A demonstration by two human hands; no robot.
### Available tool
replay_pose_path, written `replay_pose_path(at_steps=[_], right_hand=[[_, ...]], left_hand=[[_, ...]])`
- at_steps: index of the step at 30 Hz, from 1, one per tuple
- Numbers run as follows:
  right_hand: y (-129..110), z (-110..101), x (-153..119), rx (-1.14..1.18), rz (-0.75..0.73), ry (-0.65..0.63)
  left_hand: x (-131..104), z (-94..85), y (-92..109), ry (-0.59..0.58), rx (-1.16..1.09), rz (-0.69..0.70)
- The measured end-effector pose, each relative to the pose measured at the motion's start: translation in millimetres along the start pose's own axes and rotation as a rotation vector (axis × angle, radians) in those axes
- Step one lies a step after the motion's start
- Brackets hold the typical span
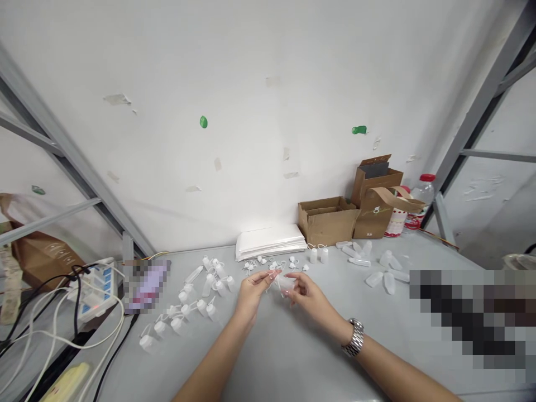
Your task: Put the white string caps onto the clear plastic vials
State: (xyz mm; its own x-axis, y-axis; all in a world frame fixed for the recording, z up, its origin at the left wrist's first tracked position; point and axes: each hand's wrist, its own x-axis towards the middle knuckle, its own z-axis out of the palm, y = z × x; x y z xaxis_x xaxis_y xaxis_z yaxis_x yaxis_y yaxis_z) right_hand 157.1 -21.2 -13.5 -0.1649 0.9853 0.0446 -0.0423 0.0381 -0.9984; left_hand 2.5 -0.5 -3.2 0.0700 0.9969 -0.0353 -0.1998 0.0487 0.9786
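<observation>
Above the middle of the grey table (285, 346), my right hand (307, 294) holds a small translucent plastic bottle (286, 283) lying nearly sideways. My left hand (253, 289) pinches a white cap with a thin strap at the bottle's left end; whether the cap is seated on it I cannot tell. Just behind my hands lie several loose white caps (293, 262) with straps. To the left, several capped bottles (208, 285) stand or lie in loose groups. Several uncapped bottles (374, 278) lie to the right, and two capped bottles (324, 255) stand behind.
White sheets (270, 241) are stacked against the wall beside an open cardboard box (330, 223). A brown paper bag (372, 209) and a red-capped plastic jar (422, 192) stand at the back right. A power strip (98, 290) with tangled cables lies at the left edge.
</observation>
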Motion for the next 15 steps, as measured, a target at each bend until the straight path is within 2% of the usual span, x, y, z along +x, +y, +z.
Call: replay_pose_path(at_steps=[2,4,7,9,11,15], right_hand=[[1.1,0.2,0.5,-0.004,-0.021,0.029],[1.4,-0.2,0.4,0.014,0.009,-0.008],[-0.1,-1.2,-0.2,0.128,0.158,-0.129],[-1.5,-1.7,-0.5,0.179,0.226,-0.164],[-2.8,-1.9,-0.9,0.14,0.168,-0.125],[-5.6,-0.7,-4.5,-0.062,-0.06,-0.005]], left_hand=[[0.2,-0.4,0.1,-0.001,0.0,-0.008],[-0.3,-0.2,1.0,-0.005,0.014,-0.002],[-2.4,1.8,3.3,-0.015,0.049,0.047],[-3.8,3.5,4.1,-0.016,0.061,0.077],[-4.2,4.3,3.6,0.001,0.055,0.075],[-1.5,1.4,-1.4,0.05,-0.005,0.038]])
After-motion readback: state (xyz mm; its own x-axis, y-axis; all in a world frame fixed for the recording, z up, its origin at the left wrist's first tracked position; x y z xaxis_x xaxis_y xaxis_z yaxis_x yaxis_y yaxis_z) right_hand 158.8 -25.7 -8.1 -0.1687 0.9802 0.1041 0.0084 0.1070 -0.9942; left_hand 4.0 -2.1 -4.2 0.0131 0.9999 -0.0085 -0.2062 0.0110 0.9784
